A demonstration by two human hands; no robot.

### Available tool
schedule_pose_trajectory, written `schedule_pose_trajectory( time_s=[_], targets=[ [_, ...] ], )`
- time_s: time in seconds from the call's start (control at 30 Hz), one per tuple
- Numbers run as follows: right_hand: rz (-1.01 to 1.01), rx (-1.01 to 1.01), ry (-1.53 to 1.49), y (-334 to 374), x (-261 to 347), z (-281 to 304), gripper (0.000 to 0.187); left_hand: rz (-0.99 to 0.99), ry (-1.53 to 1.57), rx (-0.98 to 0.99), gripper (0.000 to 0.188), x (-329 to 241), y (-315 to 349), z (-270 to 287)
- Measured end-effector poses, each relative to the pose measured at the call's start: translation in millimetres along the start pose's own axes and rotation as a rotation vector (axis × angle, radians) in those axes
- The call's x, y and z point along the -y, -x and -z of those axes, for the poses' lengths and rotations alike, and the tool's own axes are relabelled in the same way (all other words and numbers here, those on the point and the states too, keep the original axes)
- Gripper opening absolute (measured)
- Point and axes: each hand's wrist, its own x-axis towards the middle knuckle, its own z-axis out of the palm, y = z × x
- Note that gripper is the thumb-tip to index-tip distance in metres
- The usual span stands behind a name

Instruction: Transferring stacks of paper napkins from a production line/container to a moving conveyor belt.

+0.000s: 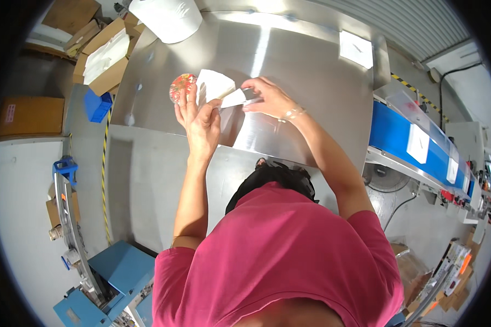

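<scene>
Over the steel table, my left hand (200, 122) closes its thumb and fingers on the lower edge of a white, folded, paper-like packet (215, 84). Its outstretched fingertips lie against a round, red-patterned thing (181, 85) beside the packet; part of that is hidden under the fingers. From the right, my right hand (275, 100) curls thumb and fingers about the narrow end of a white flap (234, 98) on the packet. A pale, shiny bit shows between those fingers, too small to make out. A clear band circles the right wrist.
The steel table (311, 98) has a white sheet (356, 49) at its far right and a white tub (169, 22) at its far left. A blue conveyor (390, 125) carrying white sheets runs along the right. Left of the table stand an open carton (105, 82) and a blue bin (97, 105).
</scene>
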Motion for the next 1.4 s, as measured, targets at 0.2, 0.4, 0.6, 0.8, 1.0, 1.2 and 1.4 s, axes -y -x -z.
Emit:
schedule_pose_trajectory(
  time_s=[0.2,0.4,0.6,0.8,1.0,1.2,1.4],
  targets=[
    [-0.107,0.048,-0.497,5,-24,6,0.037,0.135,0.089,0.038,0.072,-7,-17,11],
    [-0.471,-0.328,-0.016,70,-73,55,0.056,0.209,0.081,0.060,0.041,13,-22,1],
    [-0.602,-0.622,0.059,188,-93,143,0.043,0.329,-0.005,0.130,0.038,-45,-12,-15],
    [-0.647,-1.038,0.441,313,-159,256,0.036,0.340,0.155,0.228,0.037,-171,32,-60],
    [-0.905,-0.910,0.853,399,-219,358,0.039,0.307,0.183,0.252,0.036,-243,57,-76],
    [-0.451,-0.916,1.139,400,-194,348,0.048,0.183,0.243,0.178,0.037,-262,62,-84],
    [-0.178,-0.476,0.043,288,-92,202,0.046,0.234,0.230,0.116,0.031,-264,72,-85]
  ],
)
